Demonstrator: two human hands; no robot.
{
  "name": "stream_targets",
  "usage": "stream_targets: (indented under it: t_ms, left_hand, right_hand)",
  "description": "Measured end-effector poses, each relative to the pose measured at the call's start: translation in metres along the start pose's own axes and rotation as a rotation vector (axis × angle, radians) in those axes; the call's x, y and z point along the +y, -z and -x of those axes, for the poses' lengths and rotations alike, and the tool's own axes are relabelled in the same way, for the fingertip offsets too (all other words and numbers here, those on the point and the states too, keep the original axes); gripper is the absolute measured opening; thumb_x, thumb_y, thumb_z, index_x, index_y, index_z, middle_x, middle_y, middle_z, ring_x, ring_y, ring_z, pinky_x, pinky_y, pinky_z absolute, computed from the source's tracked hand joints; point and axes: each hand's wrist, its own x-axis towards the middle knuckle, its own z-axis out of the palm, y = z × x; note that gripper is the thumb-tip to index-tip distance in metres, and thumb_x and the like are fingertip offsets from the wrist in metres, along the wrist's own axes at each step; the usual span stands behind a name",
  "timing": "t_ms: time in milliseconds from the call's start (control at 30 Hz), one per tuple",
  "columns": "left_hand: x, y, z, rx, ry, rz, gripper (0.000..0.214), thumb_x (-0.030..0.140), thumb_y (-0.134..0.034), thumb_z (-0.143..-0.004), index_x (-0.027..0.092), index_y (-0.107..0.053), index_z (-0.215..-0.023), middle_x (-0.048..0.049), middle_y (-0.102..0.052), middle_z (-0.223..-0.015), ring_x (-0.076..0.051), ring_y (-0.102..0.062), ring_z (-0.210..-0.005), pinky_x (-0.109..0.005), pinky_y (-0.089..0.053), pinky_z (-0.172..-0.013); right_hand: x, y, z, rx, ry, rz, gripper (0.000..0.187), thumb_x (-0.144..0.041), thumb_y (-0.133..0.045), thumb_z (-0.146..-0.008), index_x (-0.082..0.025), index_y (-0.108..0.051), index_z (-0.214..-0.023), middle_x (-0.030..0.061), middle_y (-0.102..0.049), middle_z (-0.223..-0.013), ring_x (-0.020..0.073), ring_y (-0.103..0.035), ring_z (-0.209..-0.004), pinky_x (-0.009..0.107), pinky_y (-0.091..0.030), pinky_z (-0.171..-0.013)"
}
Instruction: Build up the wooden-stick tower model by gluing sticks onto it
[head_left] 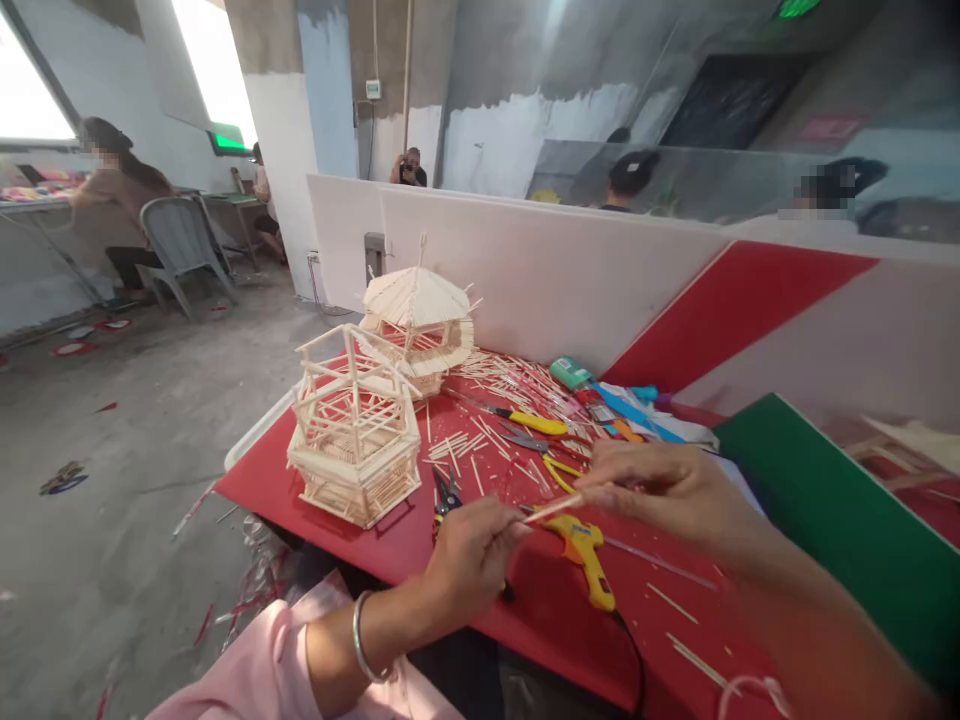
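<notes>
Between my two hands runs a thin wooden stick (553,509), slightly tilted. My left hand (480,545) pinches its near end, and my right hand (645,490) grips the other end with closed fingers. Just below the stick lies a yellow glue gun (589,560) on the red tabletop (540,640). To the left of my hands stands an open stick frame model (356,430) with several sides. Behind it is a second stick model (420,320) with a pointed, filled-in roof.
Yellow-handled pliers (536,421), black cutters (448,492) and scattered sticks (454,447) lie on the table. A green bottle (570,373) is near the white partition (525,270). A green board (832,520) sits at the right. Several people are in the background.
</notes>
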Motion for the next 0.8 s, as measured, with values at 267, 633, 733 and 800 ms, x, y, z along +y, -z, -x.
stream_targets:
  t_ms: [267, 633, 733, 800]
  left_hand:
    - [0.008, 0.029, 0.044, 0.207, 0.284, 0.317, 0.046, 0.05, -0.051, -0.094, 0.016, -0.051, -0.063, 0.0023, -0.04, -0.057, -0.009, -0.036, -0.055, -0.022, -0.03, -0.053]
    - [-0.005, 0.044, 0.053, 0.046, 0.42, 0.455, 0.052, 0.064, -0.055, -0.086, 0.014, -0.062, -0.074, 0.0056, -0.035, -0.052, -0.007, -0.029, -0.048, -0.021, -0.024, -0.047]
    - [-0.014, 0.036, 0.055, -0.01, 0.455, 0.378, 0.057, 0.068, -0.053, -0.084, 0.014, -0.063, -0.073, 0.005, -0.037, -0.05, -0.008, -0.033, -0.048, -0.021, -0.026, -0.047]
    - [-0.026, 0.026, 0.044, 0.016, 0.519, 0.291, 0.058, 0.071, -0.052, -0.081, 0.014, -0.061, -0.068, 0.0048, -0.037, -0.051, -0.009, -0.035, -0.047, -0.021, -0.03, -0.047]
  right_hand:
    - [-0.04, -0.123, 0.004, 0.341, -0.153, -0.521, 0.034, -0.055, -0.074, -0.075, -0.021, -0.074, -0.069, -0.0007, -0.057, -0.065, 0.0106, -0.05, -0.059, 0.023, -0.044, -0.053]
    - [-0.036, -0.121, 0.003, 0.364, -0.16, -0.511, 0.031, -0.053, -0.07, -0.079, -0.022, -0.074, -0.078, 0.0005, -0.064, -0.079, 0.0133, -0.057, -0.074, 0.027, -0.048, -0.068]
    - [-0.034, -0.059, 0.0, 0.811, -0.141, -0.501, 0.031, -0.05, -0.08, -0.067, -0.021, -0.068, -0.066, -0.0023, -0.055, -0.06, 0.01, -0.047, -0.053, 0.026, -0.038, -0.048]
    - [-0.032, -0.012, 0.007, 1.215, -0.051, -0.498, 0.036, -0.051, -0.082, -0.062, -0.023, -0.061, -0.062, -0.0038, -0.048, -0.056, 0.0087, -0.04, -0.047, 0.024, -0.028, -0.04]
